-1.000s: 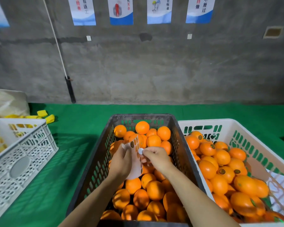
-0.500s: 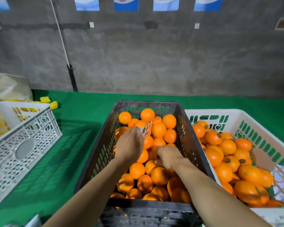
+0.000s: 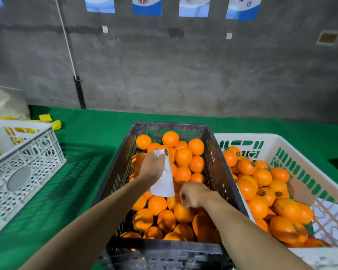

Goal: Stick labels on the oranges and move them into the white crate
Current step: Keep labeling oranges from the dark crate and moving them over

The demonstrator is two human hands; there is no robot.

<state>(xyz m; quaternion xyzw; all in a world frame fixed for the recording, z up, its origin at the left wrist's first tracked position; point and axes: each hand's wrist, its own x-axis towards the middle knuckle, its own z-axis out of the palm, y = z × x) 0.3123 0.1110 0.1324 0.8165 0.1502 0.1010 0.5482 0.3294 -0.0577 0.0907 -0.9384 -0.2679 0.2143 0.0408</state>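
Two hands over black crate (image 3: 170, 126): left hand (image 3: 152, 167) grips sheet (image 3: 163, 185); right hand (image 3: 193, 194) curled, hold unclear, just above orange (image 3: 183, 213); white crate (image 3: 261, 136) to its right.

I am working in what is looking like a fruit packing room. A bare grey concrete wall (image 3: 183, 75) is standing behind a green-covered table (image 3: 86, 162), and printed notices (image 3: 147, 5) are hanging along it in a row. Plastic crates are sitting on the table: a black crate (image 3: 170, 126) holding loose oranges (image 3: 183, 156), a white crate (image 3: 271, 137) holding stickered oranges (image 3: 246, 166), and a latticed crate (image 3: 43, 152) at my left. My left hand (image 3: 151, 166) is gripping a label sheet (image 3: 163, 184).
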